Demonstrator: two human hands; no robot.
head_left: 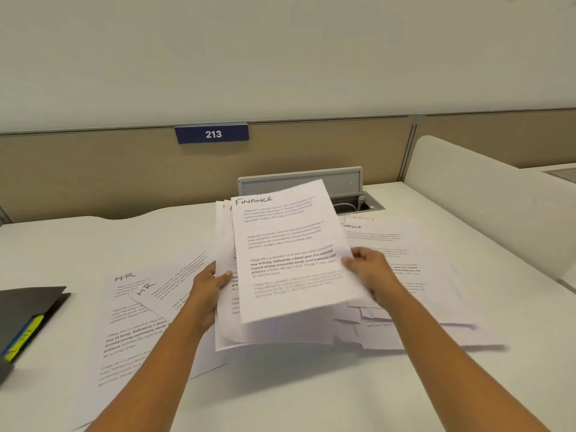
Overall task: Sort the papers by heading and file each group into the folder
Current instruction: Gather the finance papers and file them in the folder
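Observation:
A sheet headed FINANCE (290, 244) is lifted over the desk, and my right hand (369, 271) pinches its right edge. Behind it, my left hand (207, 286) grips the left edge of a stack of unsorted papers (226, 313). Two sheets headed HR (140, 307) lie overlapping on the desk to the left. Sheets headed FINANCE (392, 244) lie on the right, partly under the lifted sheet. A dark folder (28, 307) with yellow and blue tabs lies at the left edge.
The white desk (311, 385) ends at a tan partition (93, 173) carrying a blue sign 213 (212, 134). An open grey cable hatch (352, 194) sits behind the papers. A white divider (486, 194) rises on the right.

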